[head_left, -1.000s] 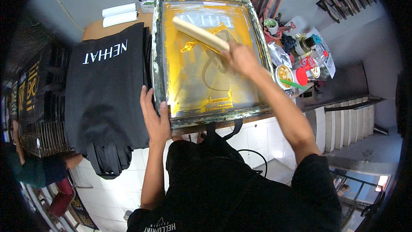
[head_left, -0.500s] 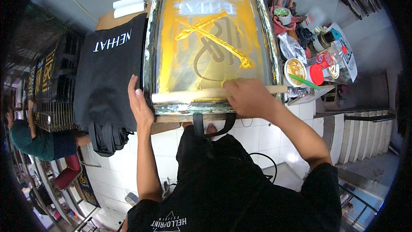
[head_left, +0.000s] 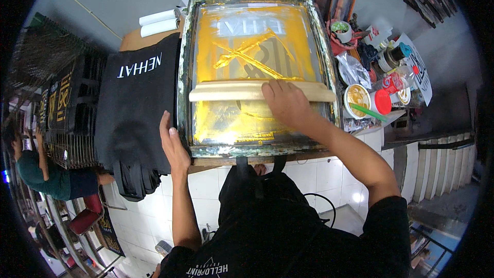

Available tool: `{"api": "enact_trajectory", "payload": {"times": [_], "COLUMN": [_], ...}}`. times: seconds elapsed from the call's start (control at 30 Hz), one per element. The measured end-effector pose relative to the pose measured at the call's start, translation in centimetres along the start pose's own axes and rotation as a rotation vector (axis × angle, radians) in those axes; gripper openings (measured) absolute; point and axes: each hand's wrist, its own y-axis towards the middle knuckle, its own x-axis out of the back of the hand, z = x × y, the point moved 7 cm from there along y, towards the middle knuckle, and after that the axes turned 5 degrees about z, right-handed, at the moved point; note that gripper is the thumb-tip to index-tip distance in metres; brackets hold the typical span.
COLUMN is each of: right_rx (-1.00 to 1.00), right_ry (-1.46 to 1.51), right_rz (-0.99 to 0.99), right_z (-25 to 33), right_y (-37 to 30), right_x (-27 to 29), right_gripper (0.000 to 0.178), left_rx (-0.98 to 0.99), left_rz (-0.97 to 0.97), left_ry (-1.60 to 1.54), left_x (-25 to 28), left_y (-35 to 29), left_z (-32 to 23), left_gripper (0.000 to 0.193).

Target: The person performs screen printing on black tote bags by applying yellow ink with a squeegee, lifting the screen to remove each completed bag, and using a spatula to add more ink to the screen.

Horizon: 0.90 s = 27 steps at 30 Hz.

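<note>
Across the framed screen (head_left: pixel 257 150): a pale wooden squeegee (head_left: pixel 229 91) is lying from side to side, its ends reaching the frame's side bars.
Right hand (head_left: pixel 289 104): its fingers are grasping the squeegee right of the middle, curling over the far edge.
Left hand (head_left: pixel 176 149): its fingers are pointing away from the body, straightened and clasping nothing visible, just beside the screen's near left corner; whether they are touching it, I cannot tell.
Yellow ink (head_left: pixel 224 62): it is covering much of the mesh, thick crossing streaks showing beyond the squeegee.
Black bags (head_left: pixel 139 103): they are lying stacked left of the screen, white lettering showing on top.
Ink tub (head_left: pixel 356 94): it is standing right of the screen, a green stick (head_left: pixel 368 113) slanting across its near edge and a red-topped container (head_left: pixel 381 102) standing beside it.
Co-worker (head_left: pixel 51 179): a person in dark green is leaning at the far left.
</note>
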Motion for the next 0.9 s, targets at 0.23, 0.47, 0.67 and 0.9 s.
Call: {"api": "enact_trajectory", "payload": {"times": [0.23,0.47,0.67,0.9], "right_rx": [-0.01,-0.134,-0.205,-0.357], "right_ry": [0.049,0.173,0.263,0.128], "right_rz": [0.131,0.375,0.344,0.383], "right_z": [-6.5,-15.3,-20.5,-21.4], "right_y": [6.8,16.1,18.9,17.3], "right_x": [-3.2,-4.2,-3.5,-4.0], "right_gripper": [0.018,0.026,0.035,0.047], "left_rx": [0.016,0.022,-0.132,-0.635], "left_rz": [0.081,0.15,0.206,0.335], "left_ry": [0.075,0.107,0.048,0.434], "left_x": [0.0,0.6,-1.3,-11.8], "left_y": [0.2,4.0,14.8,29.3], "left_z": [0.3,-3.0,-8.1,-11.4], "left_gripper": [0.061,0.062,0.057,0.037]}}
